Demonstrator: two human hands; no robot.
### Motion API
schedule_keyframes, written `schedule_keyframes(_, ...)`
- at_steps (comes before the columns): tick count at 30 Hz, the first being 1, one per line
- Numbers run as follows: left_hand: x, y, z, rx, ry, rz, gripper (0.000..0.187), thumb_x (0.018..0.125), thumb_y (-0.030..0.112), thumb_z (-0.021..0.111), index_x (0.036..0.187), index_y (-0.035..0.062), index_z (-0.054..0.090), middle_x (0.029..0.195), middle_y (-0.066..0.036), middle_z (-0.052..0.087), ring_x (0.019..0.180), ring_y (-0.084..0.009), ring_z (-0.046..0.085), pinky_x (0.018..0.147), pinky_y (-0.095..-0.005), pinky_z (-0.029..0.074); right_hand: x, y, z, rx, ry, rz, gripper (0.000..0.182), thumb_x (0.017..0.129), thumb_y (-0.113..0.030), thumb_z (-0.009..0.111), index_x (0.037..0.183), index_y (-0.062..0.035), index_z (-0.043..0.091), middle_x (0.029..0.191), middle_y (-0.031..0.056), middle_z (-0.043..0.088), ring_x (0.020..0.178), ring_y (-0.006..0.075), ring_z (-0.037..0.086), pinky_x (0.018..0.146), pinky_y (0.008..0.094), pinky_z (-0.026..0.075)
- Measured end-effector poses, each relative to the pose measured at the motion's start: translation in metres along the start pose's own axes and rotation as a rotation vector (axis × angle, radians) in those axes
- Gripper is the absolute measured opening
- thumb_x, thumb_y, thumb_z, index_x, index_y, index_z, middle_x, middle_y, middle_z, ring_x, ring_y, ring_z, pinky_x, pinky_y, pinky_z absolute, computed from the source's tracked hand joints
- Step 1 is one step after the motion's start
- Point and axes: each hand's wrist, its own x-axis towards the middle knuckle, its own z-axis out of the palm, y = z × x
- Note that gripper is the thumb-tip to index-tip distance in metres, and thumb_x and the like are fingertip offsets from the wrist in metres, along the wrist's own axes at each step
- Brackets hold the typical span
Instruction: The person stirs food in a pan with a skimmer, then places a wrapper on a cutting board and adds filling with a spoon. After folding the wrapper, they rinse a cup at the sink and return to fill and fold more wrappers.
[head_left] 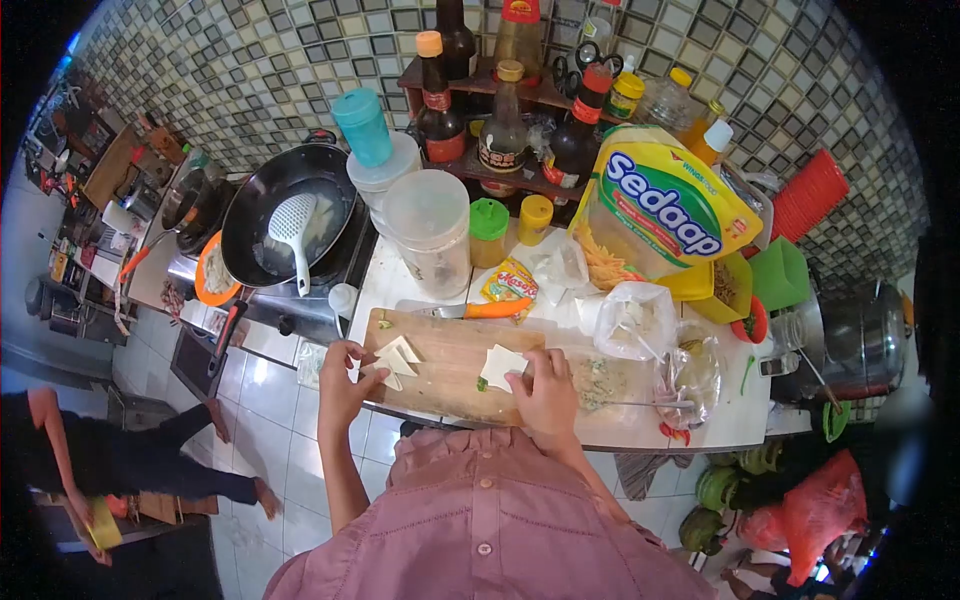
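Note:
A wooden cutting board (450, 350) lies on the white counter. On its left part are folded white triangular pieces (397, 358), with my left hand (347, 383) at their left side, its thumb and fingertips by their edge. My right hand (546, 397) is at the board's right end, thumb and fingers closed on the edge of flat white square sheets (500, 367). A small green bit (482, 384) shows at the sheets' lower edge. Whether my left fingers grip a triangle is hard to tell.
A black pan (250, 215) holds a white slotted spoon. An orange-handled knife (480, 310) lies behind the board. Jars, bottles and a yellow Sedaap bag (660, 205) stand behind; plastic bags (637, 320) lie right. Another person (130, 440) is at the far left.

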Motion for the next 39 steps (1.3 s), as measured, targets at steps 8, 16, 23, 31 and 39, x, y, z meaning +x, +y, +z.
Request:
schedule_keyframes(8,-0.001,0.012,0.005,-0.017,0.041,-0.091,0.027,0.066,0.008,0.069,0.085,0.004,0.051,0.078,-0.005,0.052,0.07,-0.0141,0.046,0.063,-0.0272,0.039,0.01,0.018,0.006,0.17,0.044,-0.041,0.019,0.071,-0.01,0.065,0.083,-0.0052,0.051,0.074,0.0079,0.052,0.072,0.0231,0.053,0.059,0.0351,0.043)
schedule_keyframes(16,-0.014,0.093,0.058,-0.883,-0.469,-0.138,0.017,0.082,0.01,0.059,0.096,0.0024,0.055,0.085,0.0,0.056,0.074,-0.0059,0.051,0.063,-0.0202,0.041,0.006,-0.006,-0.038,0.778,-0.29,0.121,0.014,0.076,-0.009,0.065,0.078,-0.0023,0.052,0.067,0.0003,0.056,0.057,0.0054,0.046,0.053,0.0221,0.039)
schedule_keyframes(23,-0.02,0.093,0.081,-0.787,-0.848,-0.327,0.016,0.088,0.012,0.052,0.099,0.0008,0.055,0.088,-0.001,0.059,0.077,-0.0066,0.057,0.068,-0.0196,0.048,-0.026,0.056,-0.092,0.367,-0.025,0.295,0.021,0.081,-0.02,0.06,0.083,0.0011,0.056,0.068,0.0044,0.06,0.063,0.0109,0.056,0.056,0.0235,0.042)
schedule_keyframes(31,-0.007,0.082,0.085,-1.09,-0.594,-0.524,0.017,0.081,0.003,0.059,0.097,0.0002,0.054,0.084,-0.005,0.061,0.074,-0.0089,0.06,0.055,-0.0185,0.05,-0.069,0.138,-0.105,0.68,0.246,0.797,0.024,0.085,-0.026,0.056,0.09,-0.0019,0.057,0.06,0.0056,0.056,0.039,0.0045,0.039,0.034,0.0185,0.027)
schedule_keyframes(39,-0.01,0.079,0.082,-1.075,-0.57,-0.537,0.019,0.083,0.005,0.055,0.101,-0.0017,0.053,0.089,-0.008,0.061,0.08,-0.014,0.061,0.063,-0.0199,0.052,-0.054,0.112,-0.097,0.999,0.509,0.681,0.019,0.088,-0.017,0.051,0.084,-0.0003,0.057,0.055,0.0007,0.048,0.04,0.0035,0.036,0.036,0.0169,0.025)
